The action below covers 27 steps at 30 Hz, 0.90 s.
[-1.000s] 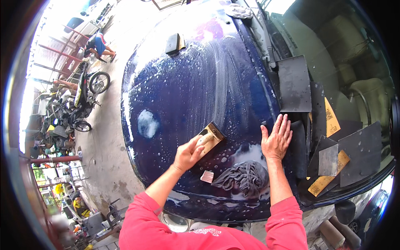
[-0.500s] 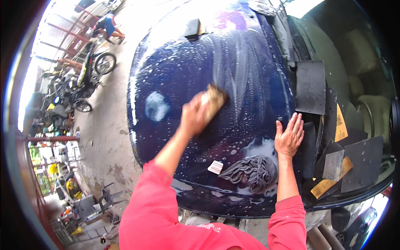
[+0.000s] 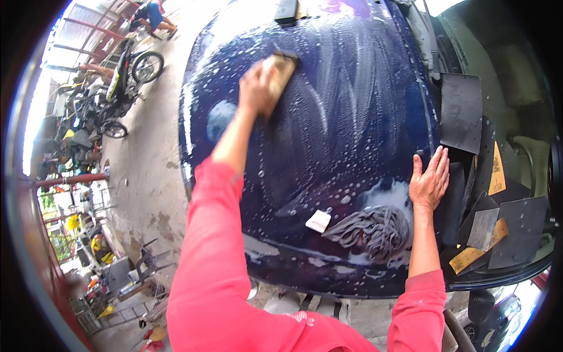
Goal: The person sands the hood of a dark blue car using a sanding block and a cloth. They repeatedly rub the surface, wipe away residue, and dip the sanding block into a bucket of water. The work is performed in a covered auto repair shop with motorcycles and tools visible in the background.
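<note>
My left hand (image 3: 255, 88) is closed around a sanding block (image 3: 282, 73) wrapped in tan-backed sandpaper, pressed against the wet dark blue car hood (image 3: 352, 158) at its far left part. Milky streaks and water drops cover the paint there. Flat on the hood's right side, by the windshield, rests my right hand (image 3: 429, 183) with its fingers stretched out and nothing in it. Nearer to me lie a bunched grey cloth (image 3: 378, 232) and a small white block (image 3: 318, 221). A dark block (image 3: 286, 10) sits at the far end.
Black and tan sandpaper sheets (image 3: 522, 232) are spread over the windshield base at right. On the concrete floor (image 3: 141, 182) to the left stand a motorcycle (image 3: 120, 82) and a metal ladder (image 3: 126, 317). Another person (image 3: 153, 17) bends down at the far left.
My left hand has slid the sanding block away from me and to the left across the hood. My right hand stays flat at the hood's edge, while the whole view has shifted slightly.
</note>
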Available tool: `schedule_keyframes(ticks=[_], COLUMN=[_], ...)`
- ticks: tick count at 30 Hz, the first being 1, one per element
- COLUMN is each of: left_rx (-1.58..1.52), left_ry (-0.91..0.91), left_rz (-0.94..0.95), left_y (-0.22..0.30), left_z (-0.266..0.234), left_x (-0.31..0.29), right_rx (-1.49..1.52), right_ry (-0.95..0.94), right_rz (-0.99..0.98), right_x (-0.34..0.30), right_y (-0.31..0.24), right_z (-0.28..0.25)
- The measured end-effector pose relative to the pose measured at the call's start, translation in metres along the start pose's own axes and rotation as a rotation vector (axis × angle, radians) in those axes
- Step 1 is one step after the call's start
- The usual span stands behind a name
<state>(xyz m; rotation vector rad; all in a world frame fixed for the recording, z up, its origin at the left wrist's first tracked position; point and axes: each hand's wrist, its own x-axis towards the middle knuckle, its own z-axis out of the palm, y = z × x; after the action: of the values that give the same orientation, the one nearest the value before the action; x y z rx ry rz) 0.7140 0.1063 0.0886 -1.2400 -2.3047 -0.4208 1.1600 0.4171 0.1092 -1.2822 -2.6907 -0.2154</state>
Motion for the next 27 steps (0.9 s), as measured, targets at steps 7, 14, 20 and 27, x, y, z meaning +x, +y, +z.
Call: schedule_keyframes(ticks=[7, 14, 20, 27], left_rx=[-0.710, -0.365, -0.123, -0.651], left_ry=[-0.174, 0.021, -0.010, -0.048], left_rz=[-0.730, -0.463, -0.088, -0.724], left_y=[0.195, -0.015, 0.062, 0.201], left_z=[-0.187, -0.001, -0.061, -0.178], left_x=[-0.245, -0.003, -0.085, -0.234], right_rx=[-0.011, -0.010, -0.009, -0.046], right_ry=[0.006, 0.082, 0.051, 0.031], right_rz=[0.000, -0.046, -0.021, -0.003], right_x=[0.000, 0.000, 0.000, 0.003], right_y=[-0.003, 0.007, 0.004, -0.001], right_z=[-0.001, 0.014, 0.009, 0.003])
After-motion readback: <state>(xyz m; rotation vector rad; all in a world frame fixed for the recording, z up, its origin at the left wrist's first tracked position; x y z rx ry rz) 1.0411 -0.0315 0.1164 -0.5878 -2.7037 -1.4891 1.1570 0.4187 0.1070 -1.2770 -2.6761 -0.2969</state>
